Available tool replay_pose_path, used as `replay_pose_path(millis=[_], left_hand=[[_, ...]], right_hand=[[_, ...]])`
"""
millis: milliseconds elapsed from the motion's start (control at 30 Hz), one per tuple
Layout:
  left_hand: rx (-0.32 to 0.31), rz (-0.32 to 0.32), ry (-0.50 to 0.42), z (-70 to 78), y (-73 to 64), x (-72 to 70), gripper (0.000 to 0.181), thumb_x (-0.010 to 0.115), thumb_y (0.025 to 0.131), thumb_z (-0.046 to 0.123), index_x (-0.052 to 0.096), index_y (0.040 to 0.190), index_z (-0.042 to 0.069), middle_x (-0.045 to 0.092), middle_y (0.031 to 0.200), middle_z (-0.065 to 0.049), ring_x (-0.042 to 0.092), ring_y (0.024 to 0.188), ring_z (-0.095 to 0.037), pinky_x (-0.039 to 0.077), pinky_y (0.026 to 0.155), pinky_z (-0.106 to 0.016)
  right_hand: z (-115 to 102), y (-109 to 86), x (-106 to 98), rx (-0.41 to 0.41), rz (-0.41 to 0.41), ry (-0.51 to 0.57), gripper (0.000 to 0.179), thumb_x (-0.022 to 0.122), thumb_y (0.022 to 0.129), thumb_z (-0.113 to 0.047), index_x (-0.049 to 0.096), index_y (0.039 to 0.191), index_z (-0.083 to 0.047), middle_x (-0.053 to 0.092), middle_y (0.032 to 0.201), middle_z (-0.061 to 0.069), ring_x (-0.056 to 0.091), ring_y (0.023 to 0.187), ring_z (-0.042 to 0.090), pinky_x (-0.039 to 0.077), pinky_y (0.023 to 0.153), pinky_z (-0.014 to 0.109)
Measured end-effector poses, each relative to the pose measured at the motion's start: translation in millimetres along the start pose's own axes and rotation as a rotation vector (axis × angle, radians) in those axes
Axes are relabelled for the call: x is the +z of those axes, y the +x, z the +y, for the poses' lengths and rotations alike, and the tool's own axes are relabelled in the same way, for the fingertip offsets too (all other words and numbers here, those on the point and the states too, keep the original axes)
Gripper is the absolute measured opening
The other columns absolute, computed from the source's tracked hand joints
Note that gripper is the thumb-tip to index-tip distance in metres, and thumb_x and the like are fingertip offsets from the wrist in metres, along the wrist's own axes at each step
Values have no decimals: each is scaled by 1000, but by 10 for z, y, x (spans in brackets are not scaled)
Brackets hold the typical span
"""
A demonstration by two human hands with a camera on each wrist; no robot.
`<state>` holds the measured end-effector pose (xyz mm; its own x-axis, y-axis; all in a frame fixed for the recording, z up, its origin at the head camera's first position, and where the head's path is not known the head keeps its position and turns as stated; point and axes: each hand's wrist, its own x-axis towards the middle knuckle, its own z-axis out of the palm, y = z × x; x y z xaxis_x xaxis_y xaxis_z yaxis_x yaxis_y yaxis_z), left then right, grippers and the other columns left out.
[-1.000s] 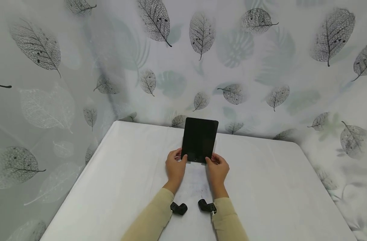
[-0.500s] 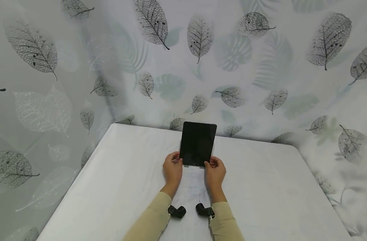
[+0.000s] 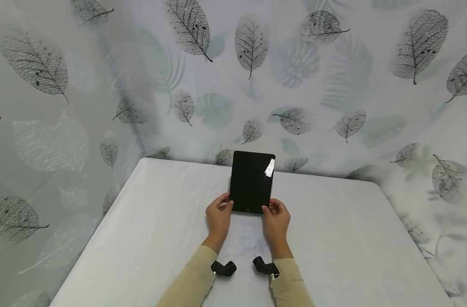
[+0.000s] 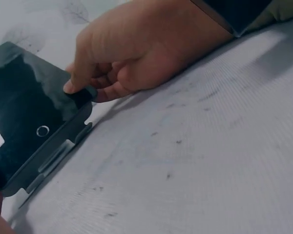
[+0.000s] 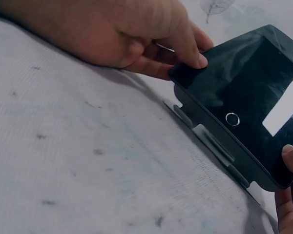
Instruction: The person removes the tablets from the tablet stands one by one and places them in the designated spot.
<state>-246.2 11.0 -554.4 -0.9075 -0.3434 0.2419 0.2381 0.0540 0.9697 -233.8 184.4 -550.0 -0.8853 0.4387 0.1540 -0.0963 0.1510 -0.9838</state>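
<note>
A black tablet (image 3: 251, 181) leans back, screen toward me, home button at the bottom. My left hand (image 3: 218, 218) pinches its lower left corner, thumb on the front and fingers behind. At the lower right corner, my right hand (image 3: 277, 219) grips it the same way. Beneath the tablet's bottom edge a grey stand (image 4: 57, 155) with upturned lips shows in the left wrist view. The right wrist view has the same stand (image 5: 212, 141) close along that edge. Most of the stand is hidden behind the tablet.
A white cloth covers the table (image 3: 172, 238), with small dark marks in front of the stand. Behind it hangs a leaf-patterned curtain (image 3: 214, 85). Black wrist cameras (image 3: 224, 268) sit at both sleeve cuffs.
The tablet's bottom edge has come over the stand's lips, which showed below it earlier in the head view. A bright reflection has appeared on the screen. Both hands keep their grip.
</note>
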Motion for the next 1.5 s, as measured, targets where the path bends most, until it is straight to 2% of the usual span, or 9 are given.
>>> replay_pose_path(millis=[300,500,633,733,900,1033,1267,1400,1500], left_hand=[[-104,-94,-143,-14,-77,-85,32,77,89,4,76,120,8,74,115,-14,70,99,-21,57,77,-15],[-74,-158,-162,52,-141,-82,34,77,87,-2,74,121,3,73,110,-21,68,83,-11,55,73,-13],[9,-219,-132,178,-160,-62,36,74,88,-5,72,124,-1,72,108,-24,66,85,-21,54,72,-16],[115,-270,-97,268,-171,-51,40,73,88,-6,69,127,-3,71,112,-22,66,95,-32,57,78,-21],[309,-395,-43,98,-107,-16,53,78,86,0,64,137,3,70,125,-13,65,109,-34,59,87,-34],[477,-487,21,32,-90,13,63,82,83,2,58,141,-2,67,131,-15,64,112,-32,59,88,-41],[511,-552,19,77,-169,114,67,81,83,2,55,145,-1,65,139,-16,71,98,-23,61,90,-32],[534,-556,-9,78,-240,236,67,81,83,2,54,144,-4,72,123,-18,74,96,-25,61,90,-31],[499,-557,-50,83,-286,332,67,81,83,2,54,144,-5,73,114,-18,73,96,-27,61,90,-31]], right_hand=[[0,-41,-114,61,-60,78,31,73,90,5,63,119,6,67,114,19,63,96,10,53,79,10],[-21,-48,-262,66,-64,222,38,73,89,6,64,126,4,75,107,1,68,97,12,58,81,15],[-41,10,-345,61,-77,330,47,71,87,12,62,133,5,75,103,-8,68,94,8,59,80,17],[-50,71,-406,69,-76,382,51,69,86,17,62,135,4,74,99,-9,67,90,7,59,75,18],[-80,142,-537,81,-95,484,51,68,85,20,64,133,4,72,96,-4,67,84,9,60,71,20],[-97,167,-673,73,-108,528,48,65,85,22,68,128,2,72,94,-2,69,83,9,61,69,21],[-87,205,-913,38,-172,584,48,61,85,25,74,119,-5,72,91,-1,69,80,9,61,67,21],[-73,224,-1054,-4,-208,653,50,56,86,29,74,120,-4,72,92,1,68,81,10,60,65,21],[-74,241,-1141,-11,-207,671,52,53,87,30,74,122,-3,73,92,1,69,82,10,60,66,22]])
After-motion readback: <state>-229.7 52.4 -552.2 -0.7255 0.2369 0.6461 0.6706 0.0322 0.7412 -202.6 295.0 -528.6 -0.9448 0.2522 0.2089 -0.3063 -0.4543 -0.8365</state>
